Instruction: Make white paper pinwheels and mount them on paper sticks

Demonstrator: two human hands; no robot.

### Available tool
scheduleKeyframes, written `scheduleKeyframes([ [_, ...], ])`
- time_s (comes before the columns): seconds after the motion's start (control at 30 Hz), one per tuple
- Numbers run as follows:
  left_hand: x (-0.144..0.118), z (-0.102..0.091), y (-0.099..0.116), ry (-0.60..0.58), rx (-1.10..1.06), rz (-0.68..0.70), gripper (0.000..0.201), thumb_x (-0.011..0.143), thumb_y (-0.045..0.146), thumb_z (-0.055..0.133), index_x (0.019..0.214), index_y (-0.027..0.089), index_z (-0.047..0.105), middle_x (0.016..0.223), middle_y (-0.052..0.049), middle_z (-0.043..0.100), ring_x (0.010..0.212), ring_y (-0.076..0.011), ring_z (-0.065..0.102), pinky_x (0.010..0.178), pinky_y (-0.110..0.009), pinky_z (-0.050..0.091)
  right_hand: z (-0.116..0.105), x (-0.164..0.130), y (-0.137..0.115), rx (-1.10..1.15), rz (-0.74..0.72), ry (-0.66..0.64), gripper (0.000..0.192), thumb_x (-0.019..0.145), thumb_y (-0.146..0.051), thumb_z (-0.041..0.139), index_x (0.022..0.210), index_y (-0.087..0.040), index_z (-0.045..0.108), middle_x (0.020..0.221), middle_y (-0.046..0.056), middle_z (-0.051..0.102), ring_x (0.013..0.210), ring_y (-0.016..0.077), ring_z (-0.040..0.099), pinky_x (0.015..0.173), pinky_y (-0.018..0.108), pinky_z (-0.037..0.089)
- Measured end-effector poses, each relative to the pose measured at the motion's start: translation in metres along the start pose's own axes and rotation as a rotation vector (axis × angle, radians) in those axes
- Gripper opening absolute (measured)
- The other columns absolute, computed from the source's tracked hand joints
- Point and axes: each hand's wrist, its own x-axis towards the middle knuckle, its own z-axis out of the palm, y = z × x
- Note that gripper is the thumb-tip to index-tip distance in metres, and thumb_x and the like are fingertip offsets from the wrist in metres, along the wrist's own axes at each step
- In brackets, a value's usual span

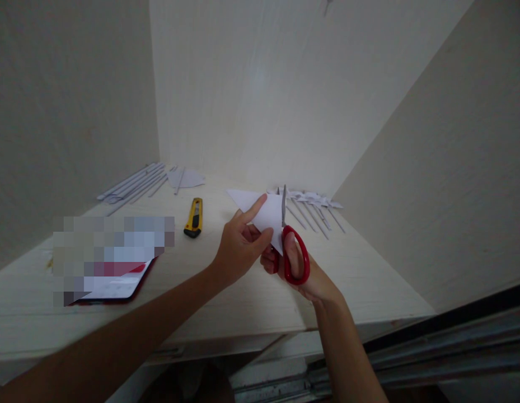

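Scissors [290, 246] upright-ish, long axis running away from the person, blades pointing up toward the back wall, red handles low near the wrist. Right hand [299, 274] has fingers through the red loops, closed round them; blades look nearly together, tip showing just above the paper edge. Folded white paper triangle [263, 215] sits just left of the blades, touching them, one long point aimed left, another down toward the handles. Left hand [238, 246] pinches the paper, thumb under and fingers on top, index finger stretched along its upper face; grip clamped on the paper. Both hands held just above the desk [369, 280], near its front edge. Yellow utility knife [193, 217] lies on the desk left of the hands, long axis front to back. Rolled paper sticks [314, 215] lie behind the scissors; more paper strips [136, 182] far left. Tablet [117, 280] partly blurred, front left.
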Motion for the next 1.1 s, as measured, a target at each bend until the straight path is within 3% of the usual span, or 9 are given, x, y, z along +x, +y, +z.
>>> scheduleKeyframes([
  [0.47, -0.0028, 0.0016, -0.0008, 0.011, 0.012, 0.011, 0.065, 0.068, 0.017, 0.060, 0.130, 0.010, 0.040, 0.044, 0.009, 0.050, 0.035, -0.0049, 0.049, 0.035, -0.012, 0.040, 0.0008, 0.0005, 0.0016, -0.030, 0.005, 0.013, 0.040, 0.084, -0.056, 0.034, 0.084, -0.018, 0.047, 0.073, 0.000, 0.040, 0.058, 0.0098, 0.035, 0.052, 0.025, 0.028],
  [1.1, -0.0033, 0.0023, -0.0046, 0.048, 0.077, 0.047, 0.064, 0.069, 0.017, 0.059, 0.130, 0.009, 0.040, 0.044, 0.009, 0.046, 0.035, -0.0039, 0.044, 0.036, -0.012, 0.037, 0.0010, 0.0005, 0.0019, -0.109, -0.018, 0.058, 0.042, 0.087, -0.052, 0.030, 0.072, -0.017, 0.049, 0.055, -0.003, 0.036, 0.048, 0.0092, 0.039, 0.044, 0.024, 0.024],
])
